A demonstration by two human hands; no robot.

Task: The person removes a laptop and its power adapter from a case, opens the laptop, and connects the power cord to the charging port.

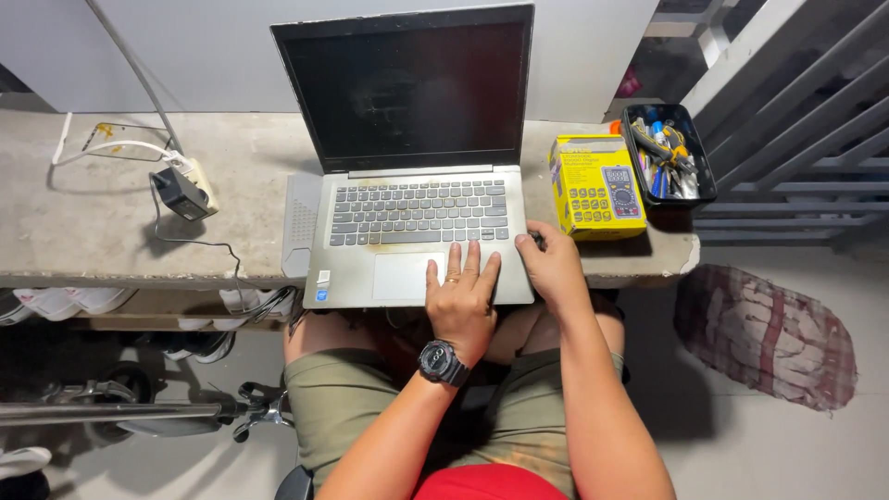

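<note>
left hand [460, 294] lay flat, fingers spread, on the stiff, likely fragile laptop [407, 222] palm-rest while right hand [553, 264] curled, gripping its right edge

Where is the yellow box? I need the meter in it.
In the head view, the yellow box lies on the bench, right of the laptop and beside the black tool tray.

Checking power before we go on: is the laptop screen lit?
No, the laptop screen is dark and blank while the left hand rests by its touchpad.
</note>
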